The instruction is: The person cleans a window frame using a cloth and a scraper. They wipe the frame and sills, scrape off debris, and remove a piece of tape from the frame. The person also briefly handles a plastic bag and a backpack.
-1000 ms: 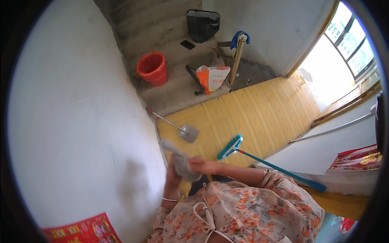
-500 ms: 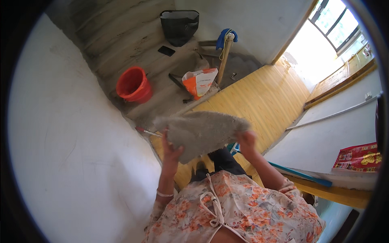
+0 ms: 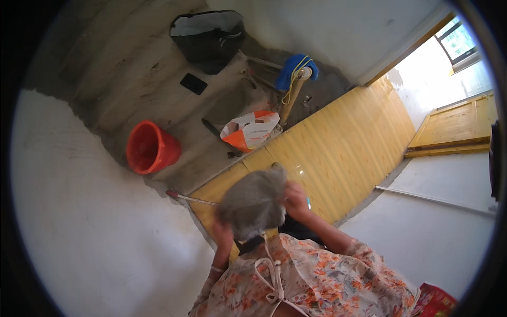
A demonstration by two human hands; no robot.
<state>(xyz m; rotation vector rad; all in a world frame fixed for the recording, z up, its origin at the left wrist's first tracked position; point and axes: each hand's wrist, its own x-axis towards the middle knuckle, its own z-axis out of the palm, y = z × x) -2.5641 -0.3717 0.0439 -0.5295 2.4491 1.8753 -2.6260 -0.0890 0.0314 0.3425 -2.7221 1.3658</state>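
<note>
A grey cloth (image 3: 251,208) hangs between my two hands in front of my body, bunched and partly blurred. My left hand (image 3: 223,232) grips its left side, the fingers smeared by motion and partly behind it. At the upper right edge, my right hand (image 3: 296,199) pinches the cloth with curled fingers. Beneath the cloth lies wood-patterned flooring (image 3: 327,148). A thin pale stick with a red end (image 3: 193,199) lies by the wall at left, its other end hidden behind the cloth.
A red bucket (image 3: 152,148) stands on the bare concrete steps, with a black phone (image 3: 194,84) and a black bag (image 3: 208,42) farther back. An orange-and-white bag (image 3: 251,131) sits beside a wooden post (image 3: 292,103) draped with a blue cloth (image 3: 296,71). White walls rise on both sides.
The grey cloth was stretched wide and is now gathered narrower, with my hands closer together. The view has shifted, bringing the bucket and steps nearer and lower.
</note>
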